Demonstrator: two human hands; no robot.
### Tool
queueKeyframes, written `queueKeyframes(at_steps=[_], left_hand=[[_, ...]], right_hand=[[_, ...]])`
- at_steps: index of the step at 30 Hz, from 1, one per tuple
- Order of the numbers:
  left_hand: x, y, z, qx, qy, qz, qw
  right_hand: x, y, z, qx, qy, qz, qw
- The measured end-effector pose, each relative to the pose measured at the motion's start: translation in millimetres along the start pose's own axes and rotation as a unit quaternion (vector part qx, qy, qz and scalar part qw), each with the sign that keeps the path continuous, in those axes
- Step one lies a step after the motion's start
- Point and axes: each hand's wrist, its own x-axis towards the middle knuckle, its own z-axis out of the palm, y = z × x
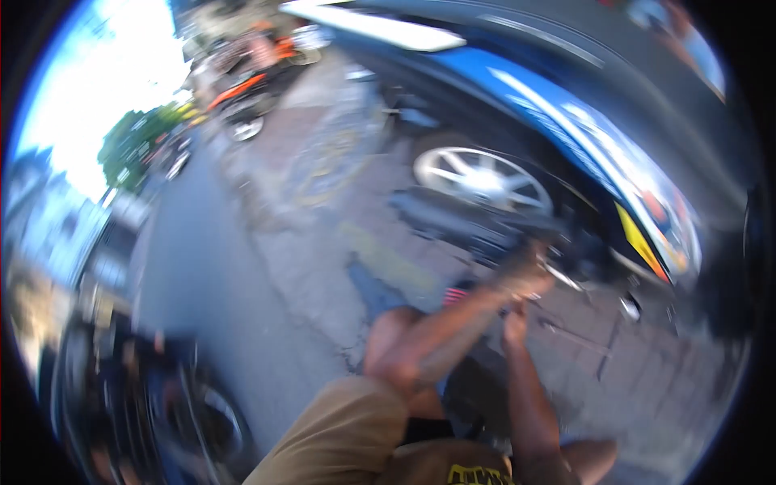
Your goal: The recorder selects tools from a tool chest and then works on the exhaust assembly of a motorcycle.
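Observation:
A blue and black scooter (558, 121) with white and yellow markings leans across the upper right, its pale spoked wheel (485, 179) above a dark engine casing (453, 222). My left hand (529, 273) reaches in at the scooter's low underside, against its dark parts; motion smears its fingers. Just below it, close to the left wrist, is my right hand (515, 325), with its fingers also blurred. A thin shiny metal piece (563, 276) shows beside my left hand. Whether either hand holds it, or anything else, I cannot make out.
Paving bricks (598, 339) lie under the scooter, with a small shiny item (630, 307) on them. A grey road (194, 250) runs along the left. Another dark motorbike (194, 412) stands at lower left. An orange motorbike (242, 97) is parked farther off.

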Motion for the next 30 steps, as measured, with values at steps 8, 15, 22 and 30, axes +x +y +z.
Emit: queueKeyframes(at_steps=[8,15,22,30], left_hand=[[1.6,-81.4,2.8,0.206,0.314,-0.024,0.927],[12.9,-66.0,-14.8,0.166,0.274,-0.052,0.946],[14.5,-60.2,-11.7,0.136,0.302,-0.065,0.941],[30.9,-83.8,5.6,0.183,0.285,0.041,0.94]], right_hand=[[37.9,-21.1,52.8,0.342,-0.551,0.267,0.713],[35.5,-48.6,68.9,0.19,-0.363,0.303,0.861],[-4.2,-92.0,96.9,-0.015,-0.151,0.274,0.95],[-11.4,-116.7,86.2,-0.065,-0.188,0.249,0.948]])
